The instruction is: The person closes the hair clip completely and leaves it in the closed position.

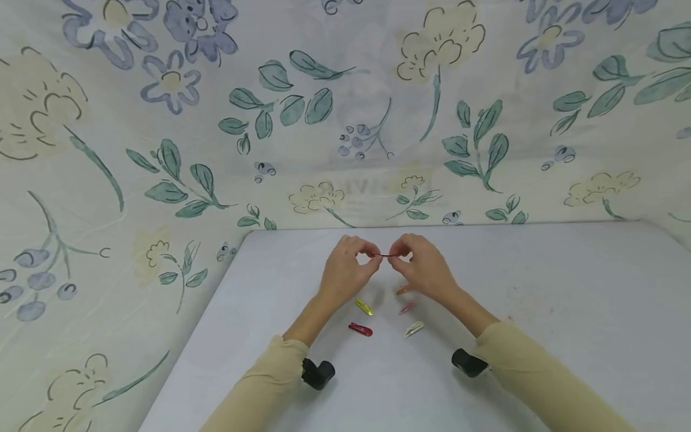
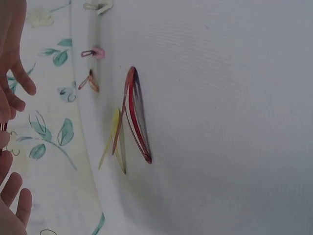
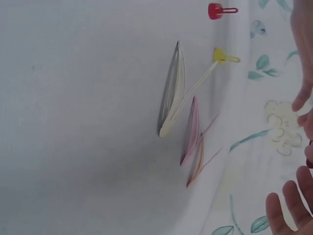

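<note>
In the head view my left hand (image 1: 345, 273) and right hand (image 1: 429, 269) meet above the far part of the table. Thumb and fingers of each pinch one end of a thin dark red hair clip (image 1: 385, 255), held level between them. Below lie a yellow hair clip (image 1: 364, 306) and a red hair clip (image 1: 360, 329) on the left. On the right are a pink hair clip (image 1: 407, 308), a white hair clip (image 1: 414, 329) and an orange hair clip (image 1: 403, 289), partly behind the right hand. Both wrist views show several clips with their parts spread.
The white table (image 1: 567, 288) ends at the back against a flowered cloth (image 1: 367, 108). Black wrist cameras hang beneath the left sleeve (image 1: 264, 378) and the right sleeve (image 1: 540, 372), close above the tabletop.
</note>
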`<state>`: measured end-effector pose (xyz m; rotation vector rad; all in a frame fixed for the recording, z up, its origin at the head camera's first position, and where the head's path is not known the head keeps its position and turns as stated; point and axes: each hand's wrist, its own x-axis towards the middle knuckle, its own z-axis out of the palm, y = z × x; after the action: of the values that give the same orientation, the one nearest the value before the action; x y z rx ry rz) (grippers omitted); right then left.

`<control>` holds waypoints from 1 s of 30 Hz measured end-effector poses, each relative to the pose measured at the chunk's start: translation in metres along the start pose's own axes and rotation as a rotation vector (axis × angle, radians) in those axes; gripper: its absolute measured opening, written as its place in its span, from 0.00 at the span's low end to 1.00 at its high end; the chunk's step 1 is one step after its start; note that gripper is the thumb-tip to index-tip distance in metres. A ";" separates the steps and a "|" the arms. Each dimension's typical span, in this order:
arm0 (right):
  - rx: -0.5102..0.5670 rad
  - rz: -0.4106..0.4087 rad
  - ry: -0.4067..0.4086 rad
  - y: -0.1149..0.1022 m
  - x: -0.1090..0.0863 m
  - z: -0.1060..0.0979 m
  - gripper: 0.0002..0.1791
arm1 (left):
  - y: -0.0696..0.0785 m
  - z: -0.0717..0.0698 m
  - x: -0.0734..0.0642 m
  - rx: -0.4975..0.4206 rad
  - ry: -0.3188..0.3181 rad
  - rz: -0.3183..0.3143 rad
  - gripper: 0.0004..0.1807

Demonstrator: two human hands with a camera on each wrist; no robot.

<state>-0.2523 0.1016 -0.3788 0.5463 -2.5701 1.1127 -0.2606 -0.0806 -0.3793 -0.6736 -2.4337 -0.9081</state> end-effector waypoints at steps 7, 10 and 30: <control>0.078 -0.014 0.122 0.003 -0.006 -0.001 0.05 | 0.009 0.007 0.003 -0.123 0.059 -0.038 0.02; 0.101 0.003 0.158 0.003 -0.008 0.000 0.06 | 0.012 0.010 0.003 -0.183 0.090 -0.047 0.03; 0.254 0.091 0.447 0.003 -0.014 0.007 0.07 | 0.037 0.041 0.008 -0.354 0.348 -0.111 0.04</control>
<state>-0.2420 0.1019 -0.3911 0.2012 -2.1009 1.4192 -0.2556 -0.0256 -0.3854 -0.4520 -2.0367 -1.3945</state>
